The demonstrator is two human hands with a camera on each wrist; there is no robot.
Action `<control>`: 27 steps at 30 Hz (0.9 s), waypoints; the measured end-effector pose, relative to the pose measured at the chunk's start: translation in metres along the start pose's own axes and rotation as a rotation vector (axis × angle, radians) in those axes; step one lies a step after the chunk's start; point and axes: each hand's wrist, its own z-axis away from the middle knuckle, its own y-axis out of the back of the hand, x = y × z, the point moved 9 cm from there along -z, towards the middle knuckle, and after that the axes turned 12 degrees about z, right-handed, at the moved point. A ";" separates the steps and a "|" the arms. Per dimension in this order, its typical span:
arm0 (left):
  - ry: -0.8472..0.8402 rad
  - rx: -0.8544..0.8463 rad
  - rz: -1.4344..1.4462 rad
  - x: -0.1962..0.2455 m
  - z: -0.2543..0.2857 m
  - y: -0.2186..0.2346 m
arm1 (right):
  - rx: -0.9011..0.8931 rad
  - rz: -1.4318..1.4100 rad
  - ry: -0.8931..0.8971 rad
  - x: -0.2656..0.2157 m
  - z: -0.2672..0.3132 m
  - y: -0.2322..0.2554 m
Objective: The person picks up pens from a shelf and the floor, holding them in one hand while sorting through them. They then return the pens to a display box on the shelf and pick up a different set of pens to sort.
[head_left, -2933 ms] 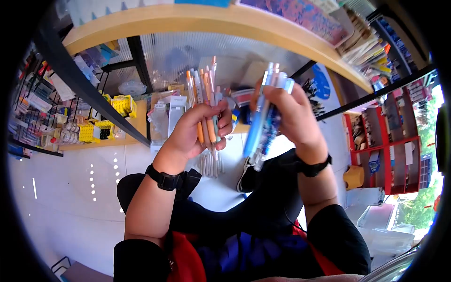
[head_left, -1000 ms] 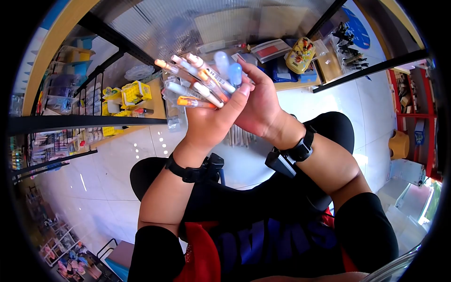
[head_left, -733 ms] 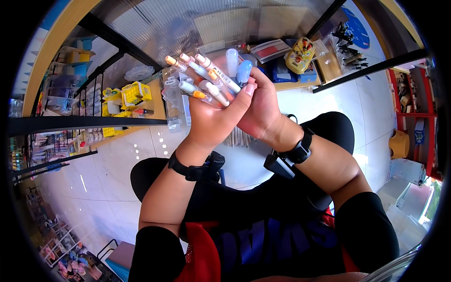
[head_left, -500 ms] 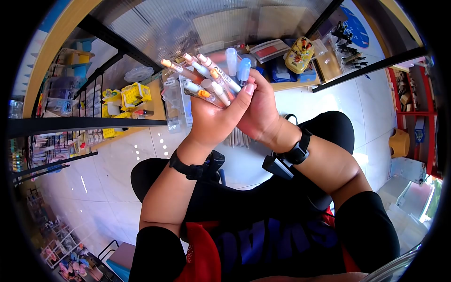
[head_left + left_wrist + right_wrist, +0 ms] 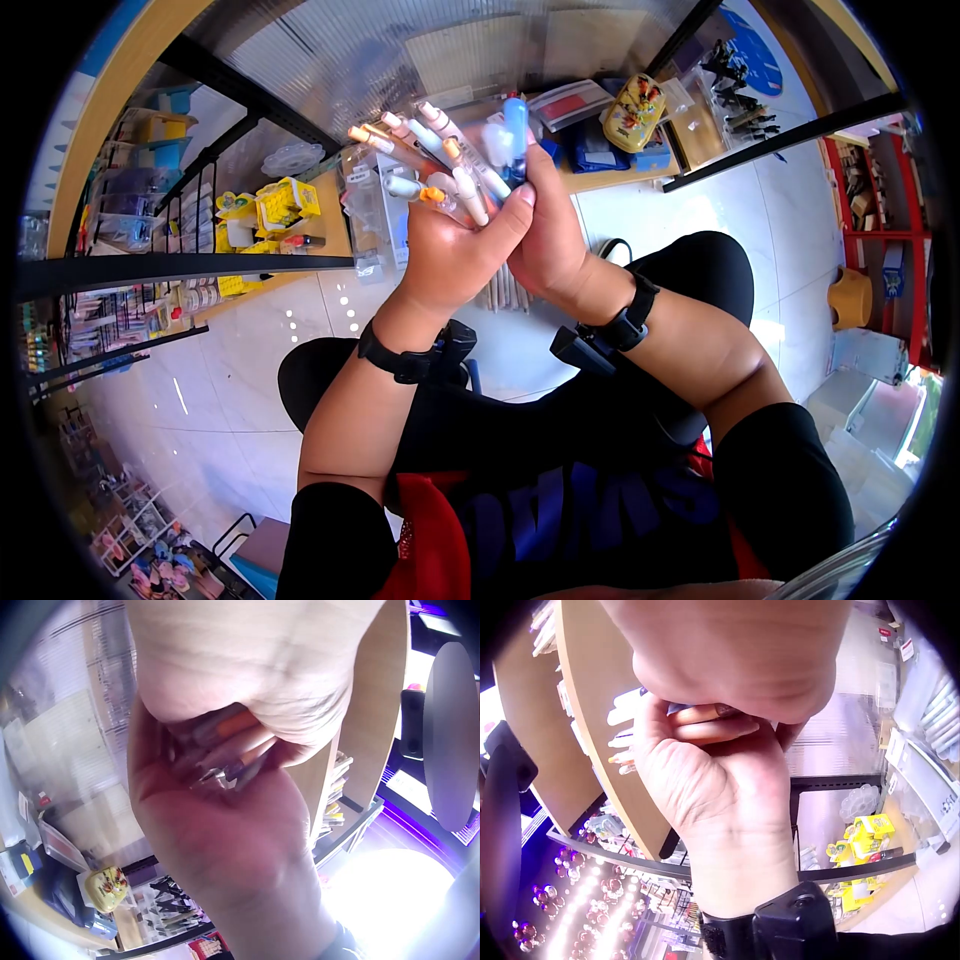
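Note:
My two hands are together in the head view, gripping one fanned bundle of pens. The left hand (image 5: 448, 250) wraps the near side, its thumb across the lower ends of white, pink and orange pens (image 5: 450, 160). On the other side the right hand (image 5: 552, 235) grips the bundle, thumb and fingers by a light blue pen (image 5: 516, 118) that stands nearly upright. Orange pen barrels (image 5: 238, 724) show between the palms in the left wrist view. Pale pen tops (image 5: 626, 716) stick out past the left hand in the right wrist view. Most of the barrels are hidden by my palms.
Several pale pens (image 5: 505, 290) are grouped below my hands. A low wooden shelf behind carries a yellow patterned case (image 5: 635, 112), blue packets (image 5: 598, 150) and yellow boxes (image 5: 288, 205). Black shelf frames (image 5: 180, 264) stand left and right; a red rack (image 5: 885, 238) is at the far right.
Hands that held separate pen bundles apart have come together, joining the bundles. Over the last half second the blue pen has risen and turned more upright, the right hand shifting slightly left.

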 end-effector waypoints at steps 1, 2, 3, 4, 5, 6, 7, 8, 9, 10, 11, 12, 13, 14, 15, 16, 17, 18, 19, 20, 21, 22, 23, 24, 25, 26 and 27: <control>0.082 0.001 -0.009 -0.009 0.003 0.004 | 0.027 0.035 0.030 0.000 -0.002 0.005; 0.084 0.000 -0.009 -0.013 0.004 0.006 | 0.028 0.035 0.030 0.002 -0.002 0.008; 0.075 0.012 0.010 -0.015 0.004 0.009 | 0.044 0.077 0.054 0.000 -0.001 0.010; 0.066 0.023 0.029 -0.014 0.004 0.011 | 0.059 0.120 0.078 -0.004 0.000 0.012; 0.114 0.026 0.013 -0.015 0.006 0.012 | 0.056 0.186 0.113 -0.009 0.003 0.010; 0.114 0.026 0.013 -0.014 0.005 0.011 | 0.056 0.186 0.113 -0.011 0.004 0.006; 0.120 0.041 0.066 -0.014 0.005 0.011 | 0.095 0.242 0.154 -0.017 0.007 0.004; 0.126 0.057 0.120 -0.015 0.004 0.011 | 0.134 0.298 0.195 -0.022 0.008 0.005; 0.127 0.057 0.120 -0.015 0.004 0.008 | 0.134 0.298 0.195 -0.021 0.007 0.008; 0.119 0.070 0.119 -0.014 0.004 0.007 | 0.128 0.403 0.256 -0.023 0.007 0.010; 0.112 0.083 0.117 -0.014 0.003 0.007 | 0.122 0.508 0.316 -0.027 0.007 0.010; 0.112 0.084 0.118 -0.014 0.003 0.008 | 0.122 0.509 0.316 -0.028 0.008 0.008; 0.123 0.096 0.087 -0.015 0.001 0.010 | 0.087 0.489 0.304 -0.028 0.009 0.002; 0.135 0.109 0.058 -0.015 0.001 0.012 | 0.052 0.471 0.291 -0.028 0.010 -0.002; 0.150 0.083 0.062 -0.008 -0.001 0.010 | 0.003 0.584 0.312 -0.025 0.007 0.000; 0.150 0.083 0.063 -0.008 -0.002 0.014 | 0.003 0.584 0.311 -0.037 0.005 0.002; 0.189 0.075 0.136 -0.014 -0.003 0.018 | -0.121 0.676 0.175 -0.041 0.000 -0.004; 0.229 0.065 0.209 -0.017 -0.003 0.021 | -0.244 0.762 0.037 -0.040 -0.004 -0.005; 0.324 -0.025 0.268 -0.010 -0.004 0.011 | -0.351 0.549 0.011 -0.045 -0.013 -0.011; 0.419 -0.077 0.371 -0.017 -0.001 0.008 | -0.306 0.465 0.111 -0.058 -0.019 -0.012; 0.480 -0.134 0.458 -0.018 0.003 0.003 | -0.340 0.443 0.119 -0.068 -0.017 -0.019; 0.540 -0.190 0.545 -0.018 0.009 -0.003 | -0.373 0.422 0.127 -0.075 -0.016 -0.022; 0.545 -0.193 0.548 -0.016 0.011 -0.002 | -0.461 0.437 0.130 -0.077 -0.016 -0.023; 0.649 -0.245 0.585 -0.019 0.019 -0.009 | -0.454 0.436 0.129 -0.079 -0.016 -0.021; 0.753 -0.297 0.619 -0.023 0.028 -0.016 | -0.530 0.442 0.057 -0.073 -0.013 -0.025; 0.757 -0.299 0.620 -0.024 0.030 -0.017 | -0.607 0.446 -0.015 -0.068 -0.009 -0.030; 0.788 -0.332 0.673 -0.025 0.034 -0.021 | -0.590 0.464 -0.013 -0.070 -0.007 -0.032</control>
